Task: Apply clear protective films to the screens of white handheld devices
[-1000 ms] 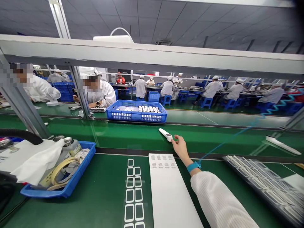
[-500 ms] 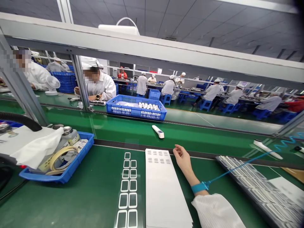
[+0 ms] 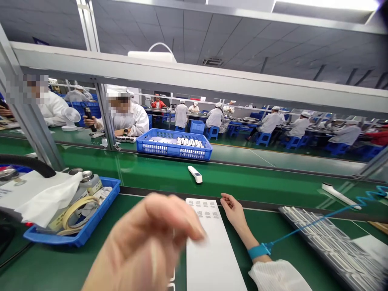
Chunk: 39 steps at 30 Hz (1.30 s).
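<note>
Your L hand [image 3: 142,244] fills the lower middle of the frame: big, blurred, right by the lens, cut off by the bottom edge. Its fingers [image 3: 172,210] curl loosely, tips pointing right over the white sheet [image 3: 215,258]. Blur hides the gap betw them, so can't tell if they hold anything or touch the sheet.

Your R hand [image 3: 233,212] lies low on the green mat [image 3: 266,226], fingers slightly curled and narrow, nothing held. Its fingertips sit just beside the sheet's top R corner; no clear contact. Blue wrist strap [image 3: 259,251] on the R wrist, coiled blue cord [image 3: 330,212] running off R of the fingers.

Sheet has rows of small grey marks, runs down from the fingers and out the bottom edge, upper L part hidden behind L fingers. Under the L hand, white rounded-rect outlines [image 3: 172,277] on the mat, nearly all hidden, only slivers show.

R of R fingers: black tray [image 3: 333,246] of white frames, cut off at frame edge, too packed to count. Ahead of the fingers: white handheld device [image 3: 194,174] on the green conveyor [image 3: 242,178]. Far L of them: blue tray [image 3: 100,212] w/ tape roll, tissue, metal jars, partly buried. Across the belt, blue basket [image 3: 174,144] and a co-worker's hands [image 3: 89,121] around a dark object, too small to make out.
</note>
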Available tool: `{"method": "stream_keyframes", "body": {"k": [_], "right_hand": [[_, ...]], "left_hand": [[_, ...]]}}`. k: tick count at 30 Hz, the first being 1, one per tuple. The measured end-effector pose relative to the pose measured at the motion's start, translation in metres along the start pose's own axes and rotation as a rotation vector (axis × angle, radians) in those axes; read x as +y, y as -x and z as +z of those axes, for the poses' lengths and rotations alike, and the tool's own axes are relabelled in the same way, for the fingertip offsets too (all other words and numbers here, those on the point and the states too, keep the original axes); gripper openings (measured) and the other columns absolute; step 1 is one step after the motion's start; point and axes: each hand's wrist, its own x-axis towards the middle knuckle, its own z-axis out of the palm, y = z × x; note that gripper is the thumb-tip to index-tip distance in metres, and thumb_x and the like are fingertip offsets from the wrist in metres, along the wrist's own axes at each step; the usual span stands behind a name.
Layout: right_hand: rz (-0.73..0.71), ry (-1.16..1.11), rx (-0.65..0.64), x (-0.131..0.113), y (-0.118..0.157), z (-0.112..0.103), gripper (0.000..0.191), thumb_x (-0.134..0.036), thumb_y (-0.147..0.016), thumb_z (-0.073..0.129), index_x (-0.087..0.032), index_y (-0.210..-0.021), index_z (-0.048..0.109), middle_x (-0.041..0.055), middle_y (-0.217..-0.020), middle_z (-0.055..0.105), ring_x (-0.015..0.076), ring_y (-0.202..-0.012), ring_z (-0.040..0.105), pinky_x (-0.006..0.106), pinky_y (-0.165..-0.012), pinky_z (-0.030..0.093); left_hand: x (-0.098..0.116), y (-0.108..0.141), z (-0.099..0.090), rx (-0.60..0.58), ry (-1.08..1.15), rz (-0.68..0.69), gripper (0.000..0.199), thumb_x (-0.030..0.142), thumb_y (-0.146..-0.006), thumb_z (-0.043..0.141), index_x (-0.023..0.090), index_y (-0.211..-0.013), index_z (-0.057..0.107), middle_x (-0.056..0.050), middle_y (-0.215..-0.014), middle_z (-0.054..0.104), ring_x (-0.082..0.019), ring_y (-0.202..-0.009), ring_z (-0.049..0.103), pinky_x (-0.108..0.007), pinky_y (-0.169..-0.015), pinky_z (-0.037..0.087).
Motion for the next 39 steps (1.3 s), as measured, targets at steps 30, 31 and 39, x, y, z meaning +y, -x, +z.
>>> {"method": "stream_keyframes", "body": {"k": [30,31,39], "right_hand": [[-0.208,0.325,-0.307,-0.020,0.006,-0.002,0.030,-0.033,-0.092,0.033,-0.019,-0.086,0.059,0.0083,-0.091,0.051,0.0231,-0.088,0.054,0.038,-0.077,0.045],[-0.207,0.324,-0.306,-0.020,0.006,-0.002,0.030,-0.033,-0.092,0.033,-0.019,-0.086,0.059,0.0084,-0.091,0.051,0.0230,-0.088,0.054,0.038,-0.078,0.045],[-0.191,0.314,-0.307,-0.019,0.005,0.000,0.032,-0.036,-0.091,0.033,-0.019,-0.078,0.056,0.0079,-0.088,0.051,0.0229,-0.085,0.054,0.039,-0.078,0.045]], "left_hand": [[-0.179,-0.060,0.004,-0.363,-0.551,-0.476,0.035,0.022,-0.091,0.038,0.015,-0.126,0.039,-0.017,-0.138,0.047,-0.022,-0.115,0.055,-0.029,-0.079,0.050],[-0.178,-0.060,0.004,-0.359,-0.548,-0.479,0.035,0.022,-0.091,0.038,0.016,-0.125,0.039,-0.017,-0.138,0.048,-0.022,-0.115,0.055,-0.029,-0.079,0.050],[-0.171,-0.059,0.007,-0.335,-0.535,-0.514,0.036,0.023,-0.092,0.035,0.014,-0.127,0.037,-0.019,-0.139,0.044,-0.022,-0.115,0.054,-0.028,-0.078,0.052]]}}
